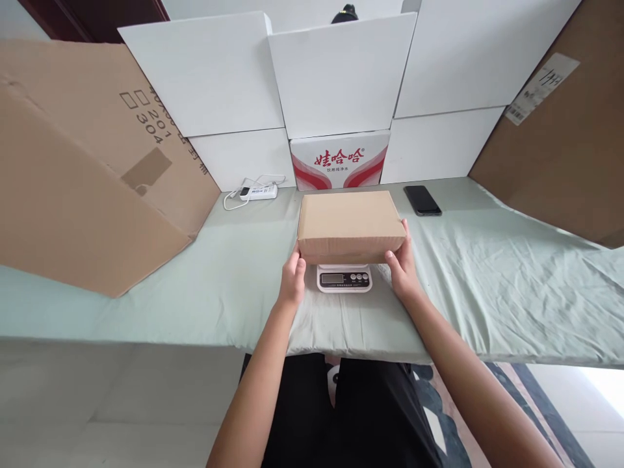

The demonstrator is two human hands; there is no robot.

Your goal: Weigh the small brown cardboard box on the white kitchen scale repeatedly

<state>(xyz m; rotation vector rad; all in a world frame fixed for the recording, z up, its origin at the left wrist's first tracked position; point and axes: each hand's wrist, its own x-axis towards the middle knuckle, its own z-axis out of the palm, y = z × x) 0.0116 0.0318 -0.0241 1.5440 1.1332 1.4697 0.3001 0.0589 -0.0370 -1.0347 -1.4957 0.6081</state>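
A closed brown cardboard box [350, 218] sits over a white digital kitchen scale [344, 279], whose front panel with a small display and round buttons sticks out below it. Whether the box rests fully on the scale or is slightly lifted, I cannot tell. My left hand [293, 276] grips the box's left front corner, thumb at the front and fingers along the side. At the right front corner my right hand [402, 266] holds the box the same way. The scale's platform is hidden under the box.
A black smartphone [422, 200] lies behind on the right. A white power strip [259, 192] with its cable lies at the back left. White boxes [341, 78] wall off the rear; large cardboard panels [88, 162] flank the green-clothed table [195, 305].
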